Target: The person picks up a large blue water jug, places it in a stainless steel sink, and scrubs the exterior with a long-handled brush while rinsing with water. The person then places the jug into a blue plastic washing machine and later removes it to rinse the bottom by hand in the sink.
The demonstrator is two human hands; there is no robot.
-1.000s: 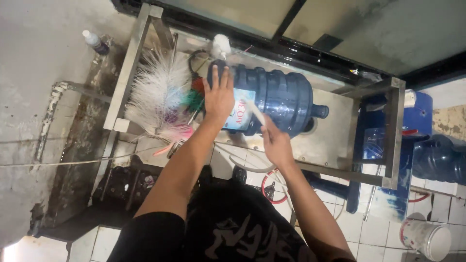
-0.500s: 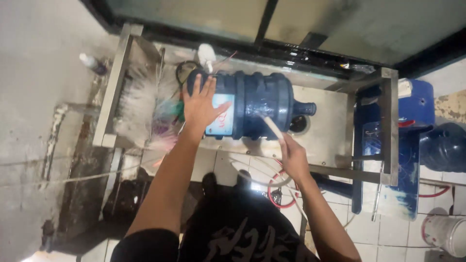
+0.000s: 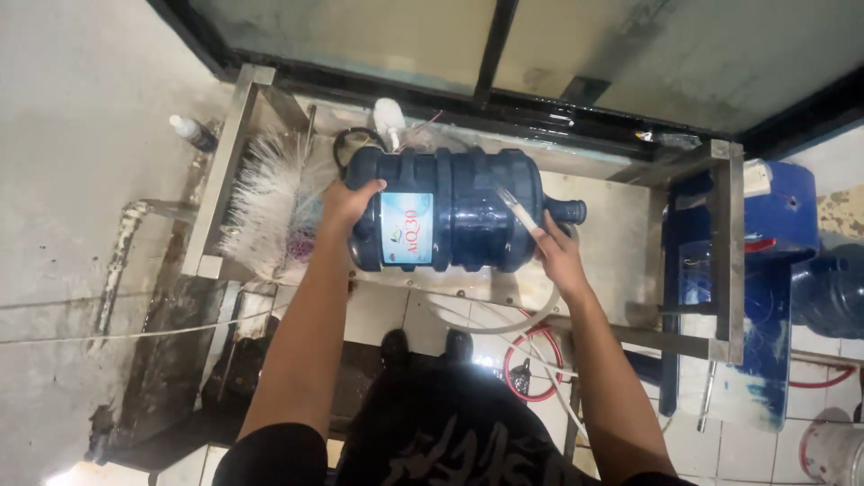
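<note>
On the steel washing surface [image 3: 621, 225] below the window, the left hand [image 3: 346, 202] is spread flat against the base end of a large dark blue water jug [image 3: 468, 211], fingers open and pressing rather than clamped around anything. The right hand [image 3: 558, 252] is closed on a thin clear hose [image 3: 515, 205], its tip laid across the jug's shoulder near the neck [image 3: 567, 211]; the hose trails down toward the floor in loops past a red ring of tubing [image 3: 531, 364]. The jug lies on its side, lengthwise along the surface, label facing up, neck pointing to the person's right. Just beyond the left hand stands a big white bristle brush [image 3: 265, 202] fixed in the frame, with a small white bottle [image 3: 191, 131] on the wall ledge further out. More blue jugs [image 3: 832, 292] sit at the far right. By the look of it, the outside of the jug is being rinsed while it is steadied; carrying on likely calls for rolling it with the left hand so the hose reaches the unwashed faces, keeping it from sliding toward the brush
</note>
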